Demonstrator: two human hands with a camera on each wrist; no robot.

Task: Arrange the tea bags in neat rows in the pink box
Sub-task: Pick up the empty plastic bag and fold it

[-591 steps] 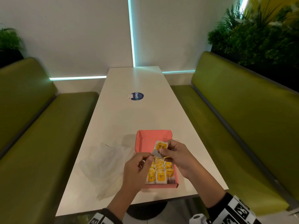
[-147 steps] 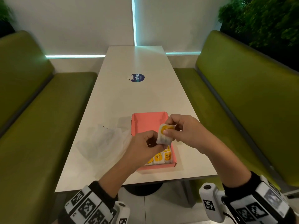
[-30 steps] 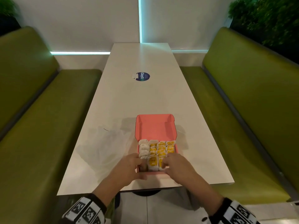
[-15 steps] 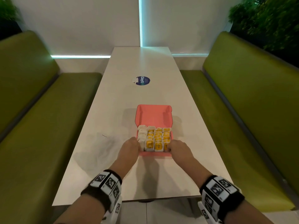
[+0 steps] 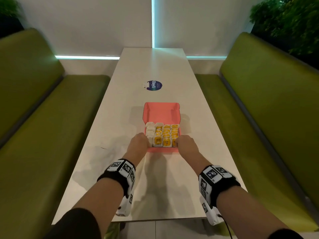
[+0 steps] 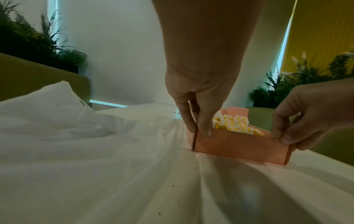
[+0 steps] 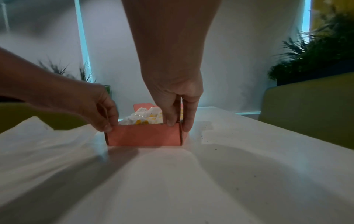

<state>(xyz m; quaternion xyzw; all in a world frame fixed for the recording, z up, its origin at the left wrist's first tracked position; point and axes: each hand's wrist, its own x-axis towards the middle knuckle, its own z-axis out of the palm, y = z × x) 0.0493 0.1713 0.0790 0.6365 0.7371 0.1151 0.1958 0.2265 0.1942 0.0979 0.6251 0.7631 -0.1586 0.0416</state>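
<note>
The pink box (image 5: 162,149) stands on the white table (image 5: 155,66) with its lid (image 5: 161,112) folded back open. White and yellow tea bags (image 5: 166,135) fill it in neat rows. My left hand (image 5: 140,141) pinches the near left corner of the box, thumb inside and fingers outside. My right hand (image 5: 185,143) pinches the near right corner the same way. The left wrist view shows the left hand (image 6: 197,130) on the box wall (image 6: 239,145). The right wrist view shows the right hand (image 7: 179,125) on the box (image 7: 143,136).
A crumpled clear plastic bag (image 6: 57,121) lies on the table left of the box. A round blue sticker (image 5: 154,85) sits farther along the table. Green benches (image 5: 43,135) (image 5: 267,118) run along both sides. The table's near edge (image 5: 155,219) is below my wrists.
Both hands have slid the box away from me, from near the table's front edge toward the middle. Before that, they were putting tea bags into it.
</note>
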